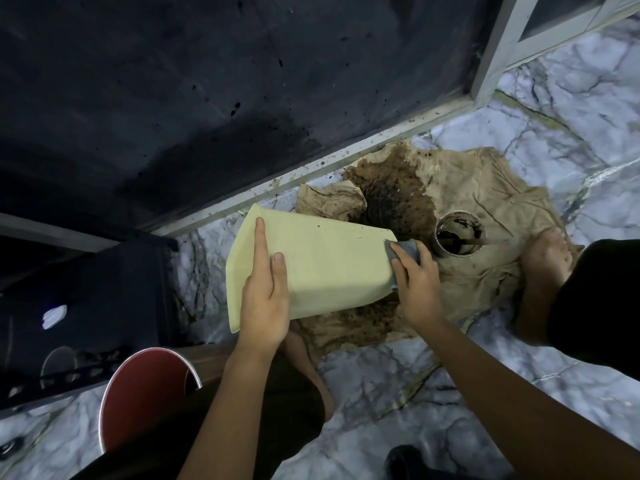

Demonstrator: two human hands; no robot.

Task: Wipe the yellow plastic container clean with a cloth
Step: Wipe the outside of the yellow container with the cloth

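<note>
Floor: marble-patterned tile (398, 386), grey-white with dark veins, running up to a dark spattered wall panel (156, 98) with a pale sill (311, 171) along its foot.
Sheet: a crumpled brown paper sheet (485, 202) lies on the tile, soaked dark brown and black near its middle.
Container: the yellow plastic container (322, 268) is held above the near-left part of the sheet, lying on its side with a broad flat wall facing up.
Axis: its long axis runs left to right; the wider rim end points left, the narrower base end points right toward the stained paper.
Marks: a few small dark specks show on the upper wall near the far edge.
Left hand: the left hand (266, 299) grips the near wall at the rim end, fingers laid flat across the top, index finger stretched toward the far edge.
Right hand: the right hand (415, 289) pinches a grey cloth (403, 252) and presses it against the base corner.
Cup: a small round cup (459, 237) of black liquid stands on the sheet just beyond the cloth, a stick resting in it.
Feet: one bare foot (543, 265) rests on the sheet's right edge; another foot (311, 368) is under the container.
Bucket: a red bucket (138, 393) stands near left.
</note>
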